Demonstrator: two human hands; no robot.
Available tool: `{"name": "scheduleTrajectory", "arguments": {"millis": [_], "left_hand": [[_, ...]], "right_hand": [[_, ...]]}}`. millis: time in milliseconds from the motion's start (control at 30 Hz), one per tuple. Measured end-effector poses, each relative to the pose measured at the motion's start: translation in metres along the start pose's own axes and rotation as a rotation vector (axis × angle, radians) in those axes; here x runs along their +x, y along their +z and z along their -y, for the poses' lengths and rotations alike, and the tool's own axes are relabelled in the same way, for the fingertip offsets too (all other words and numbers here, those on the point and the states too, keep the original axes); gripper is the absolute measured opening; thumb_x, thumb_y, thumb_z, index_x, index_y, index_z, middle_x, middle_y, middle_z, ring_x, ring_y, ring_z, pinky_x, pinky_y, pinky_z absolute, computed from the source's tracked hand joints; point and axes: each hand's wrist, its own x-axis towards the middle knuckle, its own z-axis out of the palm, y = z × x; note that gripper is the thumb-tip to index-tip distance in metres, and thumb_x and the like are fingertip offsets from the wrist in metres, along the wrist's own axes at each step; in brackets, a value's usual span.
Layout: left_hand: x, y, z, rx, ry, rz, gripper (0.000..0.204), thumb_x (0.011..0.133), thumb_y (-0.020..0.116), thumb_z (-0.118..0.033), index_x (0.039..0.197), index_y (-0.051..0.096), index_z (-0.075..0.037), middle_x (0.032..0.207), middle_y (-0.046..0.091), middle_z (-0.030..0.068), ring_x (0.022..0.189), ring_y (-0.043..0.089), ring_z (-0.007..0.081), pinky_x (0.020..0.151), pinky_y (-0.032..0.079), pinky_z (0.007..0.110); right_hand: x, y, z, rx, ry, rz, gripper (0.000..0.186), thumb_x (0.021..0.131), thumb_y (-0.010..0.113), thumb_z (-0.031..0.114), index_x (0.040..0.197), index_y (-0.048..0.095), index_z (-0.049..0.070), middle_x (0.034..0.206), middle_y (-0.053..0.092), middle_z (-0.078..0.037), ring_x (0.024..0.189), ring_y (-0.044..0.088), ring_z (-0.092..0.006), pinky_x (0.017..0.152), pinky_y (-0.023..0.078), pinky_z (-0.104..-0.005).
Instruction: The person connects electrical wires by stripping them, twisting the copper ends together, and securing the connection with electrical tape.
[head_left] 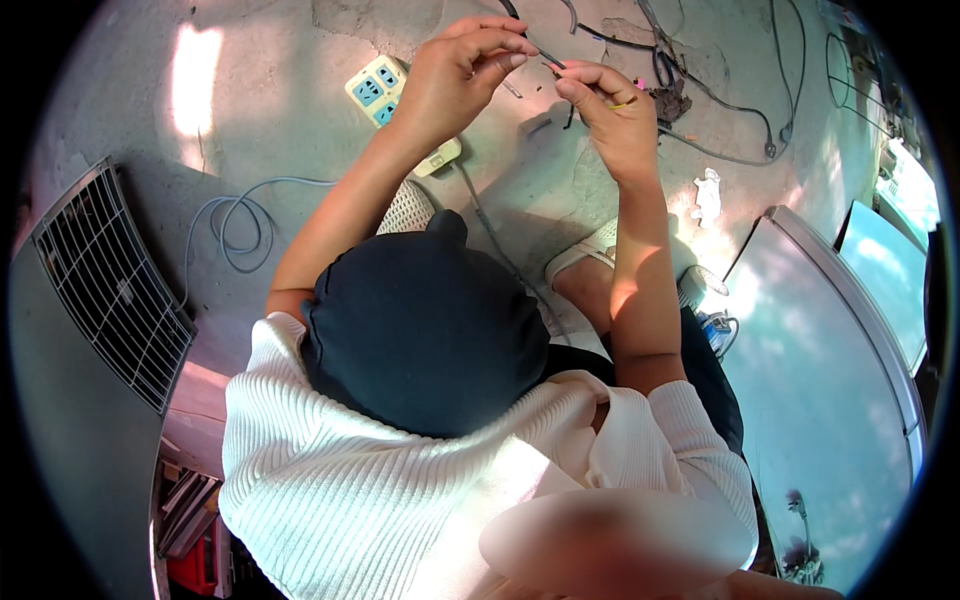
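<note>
Both hands are raised in front of me, close together above the concrete floor. A thin dark cable runs in the short gap between them. My left hand pinches it between thumb and fingers. On the other side, my right hand is closed on the same cable with thumb and forefinger. A short yellow-green strip shows against the right hand's fingers; whether it is a wire cannot be made out. Below the left hand, a cream power strip with blue-green sockets lies on the floor.
Black cables and short offcuts lie on the floor beyond my hands. A grey cord coils at the left, near a metal grille. A large pale panel stands at the right. A dark rounded cloth-covered form fills the middle.
</note>
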Motion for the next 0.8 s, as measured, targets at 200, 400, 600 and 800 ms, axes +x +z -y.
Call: {"name": "scheduleTrajectory", "arguments": {"millis": [200, 400, 600, 800], "left_hand": [[0.006, -0.008, 0.004, -0.467, -0.449, 0.204, 0.023, 0.093, 0.06, -0.018, 0.11, 0.063, -0.003, 0.108, 0.063, 0.004, 0.098, 0.062, 0.0137, 0.088, 0.051, 0.028], [0.004, -0.009, 0.005, -0.666, -0.566, 0.215, 0.026, 0.095, 0.059, -0.021, 0.112, 0.062, -0.002, 0.108, 0.065, 0.004, 0.1, 0.063, 0.0132, 0.093, 0.049, 0.028], [0.004, -0.006, 0.007, -0.605, -0.471, 0.219, 0.026, 0.095, 0.057, -0.018, 0.115, 0.06, -0.001, 0.108, 0.066, 0.0048, 0.1, 0.063, 0.0132, 0.093, 0.049, 0.027], [0.006, 0.0, 0.011, -0.587, -0.33, 0.158, 0.023, 0.096, 0.055, -0.014, 0.113, 0.06, 0.0, 0.106, 0.066, 0.0068, 0.1, 0.063, 0.0139, 0.089, 0.05, 0.027]], "right_hand": [[0.0, -0.011, -0.002, -0.055, -0.032, 0.144, 0.012, 0.087, 0.066, 0.005, 0.097, 0.068, -0.001, 0.105, 0.065, -0.004, 0.086, 0.059, -0.008, 0.076, 0.046, -0.0202], [0.0, -0.017, -0.005, -0.045, -0.027, 0.267, 0.016, 0.092, 0.059, 0.006, 0.107, 0.063, 0.001, 0.111, 0.063, -0.005, 0.097, 0.059, -0.0114, 0.086, 0.046, -0.0242], [0.002, -0.022, -0.009, -0.068, -0.068, 0.325, 0.017, 0.094, 0.056, 0.01, 0.109, 0.062, 0.003, 0.105, 0.063, -0.002, 0.099, 0.059, -0.0112, 0.089, 0.045, -0.0254], [0.0, -0.017, -0.003, -0.015, 0.036, 0.27, 0.018, 0.092, 0.059, 0.008, 0.109, 0.063, 0.003, 0.1, 0.063, -0.001, 0.096, 0.059, -0.0097, 0.086, 0.045, -0.0228]]}}
